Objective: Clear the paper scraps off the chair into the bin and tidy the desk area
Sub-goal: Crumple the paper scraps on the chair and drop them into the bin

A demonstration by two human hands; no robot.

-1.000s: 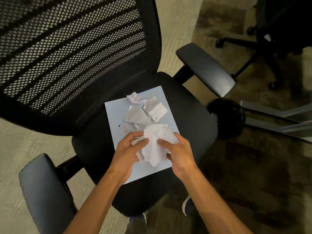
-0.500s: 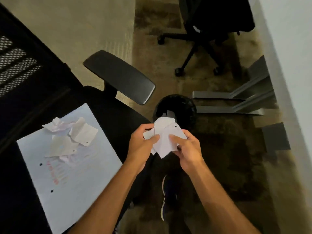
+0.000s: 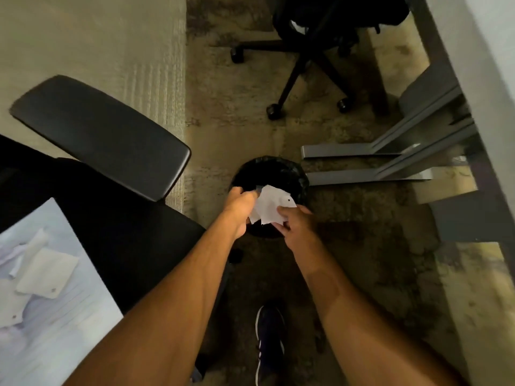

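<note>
A bunch of white paper scraps (image 3: 269,204) is held between my left hand (image 3: 239,207) and my right hand (image 3: 295,227), right over the open mouth of the round black bin (image 3: 281,169) on the floor. Both hands pinch the bunch from either side. At the left stands the black office chair (image 3: 125,232), its seat bearing a pale blue sheet (image 3: 55,316). More paper scraps (image 3: 47,271) lie on that sheet.
The chair's armrest (image 3: 103,135) juts out left of the bin. Grey metal desk legs (image 3: 376,162) lie just right of the bin, under the white desk edge (image 3: 490,107). A second black chair base (image 3: 301,59) stands behind. My shoe (image 3: 270,338) is on the carpet.
Both hands lifted the bunch of scraps off the chair seat and carried it right, out over the bin. The view swung right with them.
</note>
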